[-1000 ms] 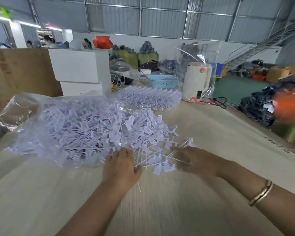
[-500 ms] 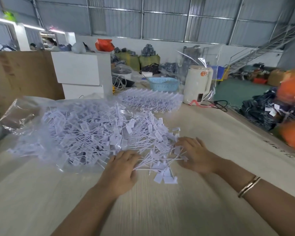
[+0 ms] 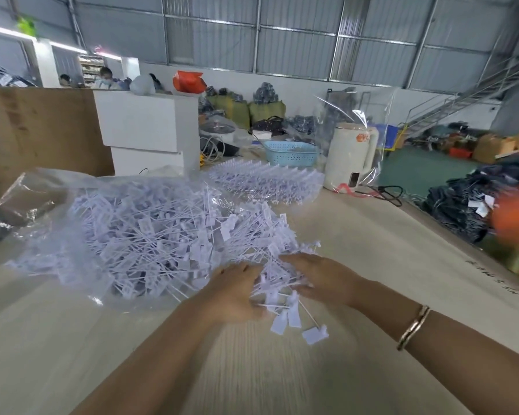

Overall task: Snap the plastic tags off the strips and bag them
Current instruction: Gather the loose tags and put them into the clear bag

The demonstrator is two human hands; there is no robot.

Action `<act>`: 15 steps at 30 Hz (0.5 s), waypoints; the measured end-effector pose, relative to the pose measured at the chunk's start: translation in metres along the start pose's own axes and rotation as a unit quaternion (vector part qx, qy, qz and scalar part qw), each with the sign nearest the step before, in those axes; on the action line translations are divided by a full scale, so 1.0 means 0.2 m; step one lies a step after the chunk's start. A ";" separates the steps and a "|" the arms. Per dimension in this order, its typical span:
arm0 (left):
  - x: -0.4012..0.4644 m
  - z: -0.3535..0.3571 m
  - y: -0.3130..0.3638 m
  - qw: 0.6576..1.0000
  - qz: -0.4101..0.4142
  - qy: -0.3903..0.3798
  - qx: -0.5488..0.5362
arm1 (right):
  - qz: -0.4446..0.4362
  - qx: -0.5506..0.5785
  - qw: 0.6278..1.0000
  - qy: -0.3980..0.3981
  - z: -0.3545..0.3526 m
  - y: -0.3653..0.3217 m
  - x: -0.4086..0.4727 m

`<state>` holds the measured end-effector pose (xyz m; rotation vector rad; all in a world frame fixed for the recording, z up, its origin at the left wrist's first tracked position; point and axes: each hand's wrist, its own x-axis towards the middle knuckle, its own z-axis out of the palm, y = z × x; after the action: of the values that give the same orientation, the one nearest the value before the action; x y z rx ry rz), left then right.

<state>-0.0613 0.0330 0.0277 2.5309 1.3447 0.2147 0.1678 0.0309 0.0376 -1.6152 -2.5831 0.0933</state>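
Head view showed my left hand [image 3: 237,298] and my right hand [image 3: 321,278] meeting at the near edge of the heap of tags [image 3: 168,235] on the counter [image 3: 357,235] — a loose tangle of thin white stems with small flat flags, spilling out of a clear bag [image 3: 33,199] whose open mouth lay toward ten o'clock. Both hands cupped a small bunch of tags [image 3: 279,295] between them, fingers curled in around the stems; whether either grip was truly pinching or only gathering, I could not tell, since the bunch hid the fingertips. A few flags hung free at five o'clock from my hands.

I judged these things nearly weightless and springy, the stems bending easily while the flags stayed stiffer. They looked slick and prone to snag on each other, so a lifted bunch would likely drag neighbours along. Best hold, I thought, was across the stems near the flags — squeezing the whole bundle, not single pieces. Uncut strips [image 3: 267,181] lay stacked at twelve o'clock, well apart.
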 end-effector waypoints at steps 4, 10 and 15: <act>-0.05 -0.05 -0.08 0.999 -0.037 -0.013 0.017 | 0.005 0.066 0.994 -0.083 -0.14 0.01 -0.05; -0.04 0.00 -0.04 0.993 -0.008 0.098 0.066 | -0.070 -0.077 0.978 -0.179 -0.08 -0.22 0.09; -0.10 0.01 -0.07 0.993 0.011 0.109 -0.052 | -0.065 -0.157 0.975 -0.144 -0.10 -0.22 0.21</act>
<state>-0.0829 0.0234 0.0214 2.4924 1.3429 0.5646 0.1130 0.0495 0.0631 -1.6242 -3.0500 -0.1034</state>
